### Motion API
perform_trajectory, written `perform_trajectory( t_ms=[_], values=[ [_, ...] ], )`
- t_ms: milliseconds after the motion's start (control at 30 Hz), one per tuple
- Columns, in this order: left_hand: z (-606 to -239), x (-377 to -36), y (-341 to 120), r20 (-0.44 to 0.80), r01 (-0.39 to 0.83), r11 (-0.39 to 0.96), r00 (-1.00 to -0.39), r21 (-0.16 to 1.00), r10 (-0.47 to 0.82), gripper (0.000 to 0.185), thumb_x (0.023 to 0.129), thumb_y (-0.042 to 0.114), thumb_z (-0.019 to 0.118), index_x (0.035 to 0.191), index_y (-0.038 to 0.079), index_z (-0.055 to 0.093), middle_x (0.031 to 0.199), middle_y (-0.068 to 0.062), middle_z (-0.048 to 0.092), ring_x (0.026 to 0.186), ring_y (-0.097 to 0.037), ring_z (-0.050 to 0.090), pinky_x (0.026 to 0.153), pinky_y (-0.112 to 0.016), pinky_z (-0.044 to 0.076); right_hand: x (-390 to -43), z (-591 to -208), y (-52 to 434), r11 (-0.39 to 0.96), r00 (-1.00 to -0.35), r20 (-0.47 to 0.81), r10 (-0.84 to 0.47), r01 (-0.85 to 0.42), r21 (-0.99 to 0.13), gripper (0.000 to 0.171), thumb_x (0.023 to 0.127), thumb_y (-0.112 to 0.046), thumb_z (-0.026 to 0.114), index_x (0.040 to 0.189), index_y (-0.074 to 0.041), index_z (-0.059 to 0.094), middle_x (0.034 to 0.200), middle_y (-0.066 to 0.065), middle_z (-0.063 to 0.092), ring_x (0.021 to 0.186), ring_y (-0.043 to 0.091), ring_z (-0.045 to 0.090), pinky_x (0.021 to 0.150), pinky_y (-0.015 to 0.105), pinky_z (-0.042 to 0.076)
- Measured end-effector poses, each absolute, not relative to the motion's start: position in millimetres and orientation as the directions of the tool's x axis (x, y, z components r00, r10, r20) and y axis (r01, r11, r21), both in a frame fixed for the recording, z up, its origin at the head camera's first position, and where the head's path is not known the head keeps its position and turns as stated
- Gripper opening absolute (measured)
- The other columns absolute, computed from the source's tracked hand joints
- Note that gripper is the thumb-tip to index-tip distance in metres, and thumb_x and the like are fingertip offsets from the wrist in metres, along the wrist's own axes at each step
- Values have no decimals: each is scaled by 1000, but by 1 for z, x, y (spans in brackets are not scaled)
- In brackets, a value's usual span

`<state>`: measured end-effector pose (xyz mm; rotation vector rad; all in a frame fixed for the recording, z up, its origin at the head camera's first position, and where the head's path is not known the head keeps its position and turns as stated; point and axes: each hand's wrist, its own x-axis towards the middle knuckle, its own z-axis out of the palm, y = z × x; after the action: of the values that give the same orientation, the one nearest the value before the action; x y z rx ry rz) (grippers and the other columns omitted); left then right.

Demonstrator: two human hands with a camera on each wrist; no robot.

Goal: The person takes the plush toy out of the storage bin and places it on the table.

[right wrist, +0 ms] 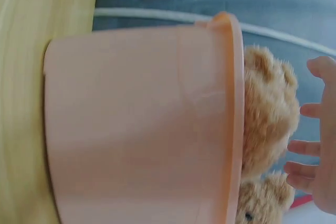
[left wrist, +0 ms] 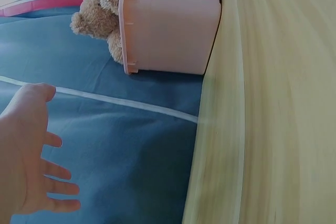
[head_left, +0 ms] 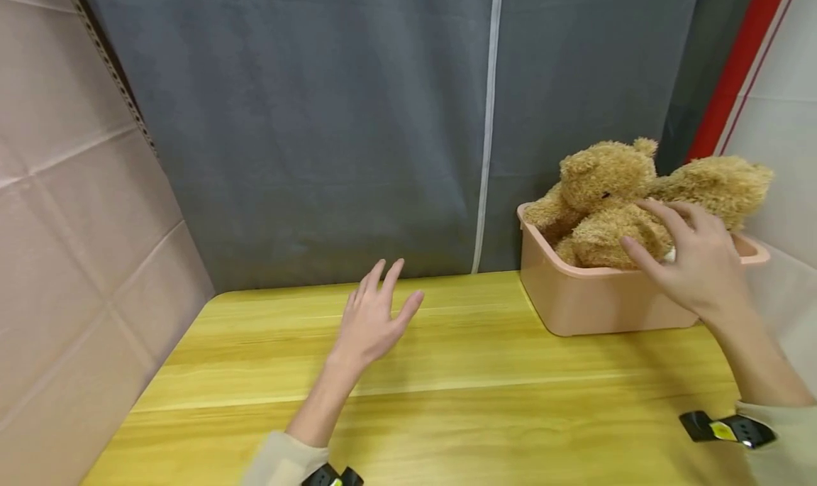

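Note:
A pink plastic bin point(head_left: 606, 301) stands at the right of the table, holding a light-brown teddy bear point(head_left: 603, 177) with its head above the rim. Beside it a second fuzzy brown plush point(head_left: 721, 188) sticks out over the bin's right side. My right hand point(head_left: 698, 262) hovers over the front of the bin, fingers spread and nothing gripped. In the right wrist view, those fingertips point(right wrist: 299, 148) come close to the plush fur. My left hand point(head_left: 370, 323) is held over the table left of the bin, fingers and thumb apart, holding nothing.
The wooden table point(head_left: 408, 415) reaches back to a grey curtain point(head_left: 319, 131) with a white seam. A pale sheet point(head_left: 76, 209) hangs at the left. White cloth with a red band point(head_left: 734, 74) lines the right, close to the bin.

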<state>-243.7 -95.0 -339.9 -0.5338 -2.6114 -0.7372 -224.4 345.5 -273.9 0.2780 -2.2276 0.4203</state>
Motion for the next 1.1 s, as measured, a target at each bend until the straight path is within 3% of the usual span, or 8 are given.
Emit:
perform_trajectory(
  t_ms=[200,467,600,900,1100],
  values=[
    [-340,-247,-79,450,473,764,-851,438,269,76,98,71,34,159,24,33,160,-12,31,143,-37,35,111,-64,31,-220,-286,370,923,-670,741,41,-258,-285,59,96,-47,60,138,-5,56,132,38,45,118,61,39,96,78,23],
    [-340,-248,-60,456,497,726,-845,475,280,76,99,69,33,158,21,34,158,-11,35,142,-34,38,109,-63,34,-211,-300,399,925,-744,644,179,-95,-367,66,99,-46,54,140,6,46,131,41,37,120,58,35,85,72,30],
    [-339,-249,-51,473,518,704,-833,486,287,75,100,68,34,157,19,35,156,-12,37,140,-34,41,108,-62,36,-211,-306,413,914,-760,605,237,-37,-405,69,100,-47,52,142,8,44,133,42,37,122,60,32,88,72,27],
    [-334,-250,-35,487,545,679,-819,492,304,73,101,65,35,156,17,37,154,-10,39,134,-32,46,103,-59,42,-214,-311,443,864,-788,481,385,125,-487,83,99,-54,43,152,8,26,147,46,19,132,64,22,94,77,25],
    [-330,-250,-23,493,567,647,-809,510,320,73,101,65,35,156,16,38,153,-9,39,133,-30,47,101,-56,45,-220,-312,459,842,-795,446,411,144,-520,85,100,-51,42,153,12,20,147,48,20,134,65,22,98,77,24]
  ],
)
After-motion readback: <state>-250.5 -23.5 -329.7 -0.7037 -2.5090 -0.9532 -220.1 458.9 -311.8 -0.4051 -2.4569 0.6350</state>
